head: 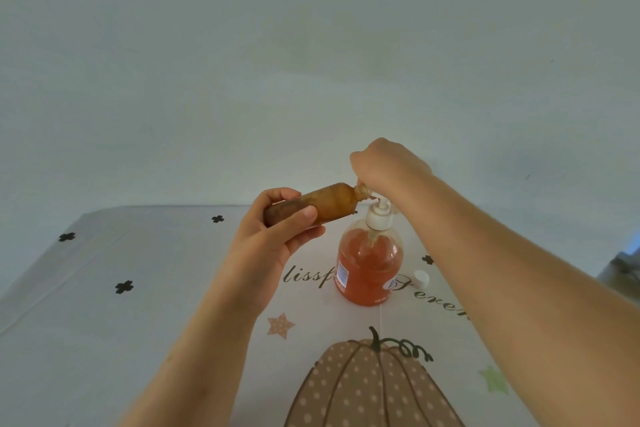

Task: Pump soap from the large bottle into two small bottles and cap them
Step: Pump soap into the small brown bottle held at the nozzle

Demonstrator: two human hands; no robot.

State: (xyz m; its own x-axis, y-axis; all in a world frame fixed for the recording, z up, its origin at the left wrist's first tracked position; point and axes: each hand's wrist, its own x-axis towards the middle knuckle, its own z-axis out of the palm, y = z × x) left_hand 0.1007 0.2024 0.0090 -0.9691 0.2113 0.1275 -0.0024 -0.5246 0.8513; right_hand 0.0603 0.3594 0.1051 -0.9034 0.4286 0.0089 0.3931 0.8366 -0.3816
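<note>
L hand grips the small bottle round its base half, thumb on the near side, fingers wrapped over the far side. The bottle is held in the air, tilted almost level, base to the left, open neck to the right; contents look amber-brown. The neck meets the nozzle of the white pump on the large bottle, which stands upright on the surface at ctr, just right of the L hand. Large bottle: clear plastic, orange soap to approx. the shoulder, label on its left side. R hand sits over the pump head w/ its back toward the camera and fingers curled downward at the small bottle's neck; fingertips mostly hidden, so cannot tell whether it grips the pump or only presses on it. White cap lies on the surface just right of the large bottle, apart from it. Surface carries a pale cloth printed w/ a dotted pumpkin at near ctr, a pink star to its far left, script lettering partly hidden behind the large bottle, and black clover marks at left. Plain pale wall beyond the far edge.
</note>
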